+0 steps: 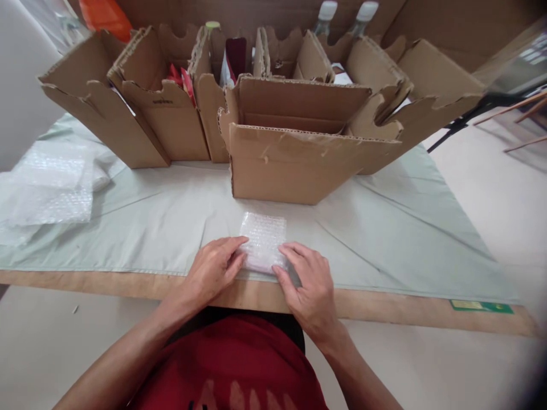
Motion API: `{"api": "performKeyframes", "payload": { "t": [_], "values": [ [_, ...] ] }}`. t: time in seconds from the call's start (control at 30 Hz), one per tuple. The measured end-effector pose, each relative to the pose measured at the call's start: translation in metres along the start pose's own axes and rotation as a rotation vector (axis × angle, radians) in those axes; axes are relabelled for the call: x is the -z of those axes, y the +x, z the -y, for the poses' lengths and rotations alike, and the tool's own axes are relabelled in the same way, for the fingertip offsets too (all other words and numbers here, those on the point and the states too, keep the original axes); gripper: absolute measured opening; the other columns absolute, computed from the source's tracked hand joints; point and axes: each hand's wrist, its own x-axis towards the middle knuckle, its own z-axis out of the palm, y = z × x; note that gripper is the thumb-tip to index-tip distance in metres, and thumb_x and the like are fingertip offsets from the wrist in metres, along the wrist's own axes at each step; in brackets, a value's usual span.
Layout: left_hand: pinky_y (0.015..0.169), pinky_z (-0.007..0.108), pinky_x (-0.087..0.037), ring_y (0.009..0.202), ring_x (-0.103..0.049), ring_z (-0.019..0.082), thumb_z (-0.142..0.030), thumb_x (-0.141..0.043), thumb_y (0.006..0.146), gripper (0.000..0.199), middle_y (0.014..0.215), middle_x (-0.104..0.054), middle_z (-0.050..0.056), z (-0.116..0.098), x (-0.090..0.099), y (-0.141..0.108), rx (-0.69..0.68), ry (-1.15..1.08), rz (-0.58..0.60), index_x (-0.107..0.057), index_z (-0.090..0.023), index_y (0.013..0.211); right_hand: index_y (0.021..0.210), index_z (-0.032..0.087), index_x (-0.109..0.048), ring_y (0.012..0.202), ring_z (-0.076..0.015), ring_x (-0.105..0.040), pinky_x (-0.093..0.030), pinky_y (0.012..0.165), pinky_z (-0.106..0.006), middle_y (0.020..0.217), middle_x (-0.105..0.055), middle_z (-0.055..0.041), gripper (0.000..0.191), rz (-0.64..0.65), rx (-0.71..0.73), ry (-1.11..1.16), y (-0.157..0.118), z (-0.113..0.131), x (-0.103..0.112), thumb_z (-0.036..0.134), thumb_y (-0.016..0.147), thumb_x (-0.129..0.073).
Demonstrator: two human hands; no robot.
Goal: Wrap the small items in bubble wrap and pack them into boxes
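A small, flat rectangle of bubble wrap (264,242) lies on the cloth near the table's front edge. Its lower edge looks faintly pinkish; whether anything is inside cannot be made out. My left hand (217,265) grips its left edge between thumb and forefinger. On the opposite side, my right hand (308,279) has thumb and fingers closed on the right edge. Just beyond the bubble wrap stands an open cardboard bin (294,165) with nothing visible inside the part I can see.
Behind stands a row of cardboard bins (183,131), some holding red packets (182,80). Bottles (325,20) rise at the back. More bubble wrap sheets (55,182) are piled left on the pale green cloth (410,233). A green strip (481,306) lies on the wooden edge.
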Motion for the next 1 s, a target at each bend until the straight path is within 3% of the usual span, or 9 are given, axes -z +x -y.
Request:
{"api": "performKeyframes", "payload": {
  "t": [0.13,0.23,0.3,0.47,0.53,0.63,0.73,0.83,1.0],
  "values": [
    [0.07,0.033,-0.056,0.076,-0.067,0.019,-0.023,-0.051,0.099,0.029,0.095,-0.07,0.007,0.001,-0.003,0.007,0.059,0.096,0.002,-0.065,-0.016,0.124,0.118,0.022,-0.067,0.108,-0.0272,-0.066,-0.046,0.09,-0.042,0.117,-0.073,-0.0099,0.02,0.134,0.125,-0.114,0.003,-0.002,0.001,0.019,0.1,-0.058],
    [0.086,0.038,-0.056,0.1,-0.067,0.025,-0.028,-0.053,0.1,0.028,0.112,-0.068,0.012,-0.005,0.003,-0.004,-0.031,0.07,-0.083,-0.064,-0.018,0.124,0.116,0.021,-0.069,0.104,-0.0248,-0.067,-0.046,0.089,-0.042,0.113,-0.076,-0.0074,0.021,0.234,0.133,-0.075,0.008,-0.008,0.001,0.017,0.102,-0.053],
    [0.093,0.041,-0.053,0.109,-0.064,0.026,-0.027,-0.055,0.1,0.028,0.117,-0.068,0.012,-0.01,0.007,-0.012,-0.1,0.021,-0.054,-0.063,-0.02,0.126,0.117,0.021,-0.069,0.093,-0.0216,-0.068,-0.047,0.086,-0.04,0.103,-0.078,-0.005,0.022,0.261,0.105,0.015,0.012,-0.012,0.003,0.018,0.104,-0.051],
    [0.082,0.039,-0.053,0.086,-0.065,0.023,-0.018,-0.049,0.1,0.03,0.092,-0.072,0.007,-0.006,0.003,-0.004,-0.066,0.032,-0.005,-0.063,-0.019,0.127,0.123,0.021,-0.067,0.093,-0.0244,-0.066,-0.047,0.082,-0.04,0.11,-0.075,-0.0085,0.026,0.238,0.042,-0.033,0.019,-0.012,0.005,0.03,0.106,-0.05],
    [0.081,0.04,-0.053,0.085,-0.065,0.024,-0.022,-0.052,0.099,0.029,0.091,-0.071,0.007,-0.001,-0.002,0.008,-0.015,0.095,-0.028,-0.063,-0.017,0.126,0.124,0.02,-0.067,0.101,-0.0277,-0.064,-0.045,0.085,-0.042,0.12,-0.072,-0.0121,0.027,0.172,0.092,-0.15,0.024,-0.009,0.004,0.031,0.104,-0.053],
    [0.084,0.039,-0.054,0.089,-0.065,0.024,-0.028,-0.056,0.098,0.03,0.096,-0.071,0.009,0.003,-0.002,0.017,0.07,0.122,-0.1,-0.064,-0.017,0.125,0.12,0.019,-0.068,0.104,-0.029,-0.064,-0.043,0.087,-0.044,0.12,-0.072,-0.0116,0.022,0.226,0.198,-0.235,0.031,-0.01,-0.001,0.024,0.101,-0.057],
    [0.072,0.032,-0.055,0.085,-0.066,0.021,-0.034,-0.059,0.096,0.034,0.097,-0.071,0.008,-0.003,0.005,0.006,0.205,-0.084,-0.201,-0.063,-0.018,0.125,0.116,0.019,-0.069,0.098,-0.0273,-0.066,-0.044,0.083,-0.042,0.114,-0.075,-0.009,0.021,0.245,0.192,-0.21,0.037,-0.016,-0.006,0.017,0.101,-0.054],
    [0.065,0.027,-0.055,0.089,-0.071,0.021,-0.038,-0.06,0.095,0.034,0.105,-0.075,0.009,-0.018,0.008,-0.012,0.397,-0.425,-0.153,-0.065,-0.018,0.123,0.115,0.019,-0.069,0.094,-0.0243,-0.069,-0.049,0.082,-0.039,0.108,-0.077,-0.007,0.02,0.151,0.033,0.002,0.036,-0.016,-0.01,0.021,0.102,-0.054],
    [0.091,0.034,-0.057,0.106,-0.071,0.023,-0.038,-0.059,0.096,0.035,0.117,-0.076,0.009,-0.041,-0.002,-0.014,0.435,-0.847,-0.024,-0.066,-0.019,0.124,0.107,0.026,-0.071,0.087,-0.02,-0.069,-0.055,0.078,-0.032,0.098,-0.076,-0.0018,0.014,0.193,-0.216,0.387,0.023,0.004,-0.005,0.027,0.098,-0.06]
  ]
}}
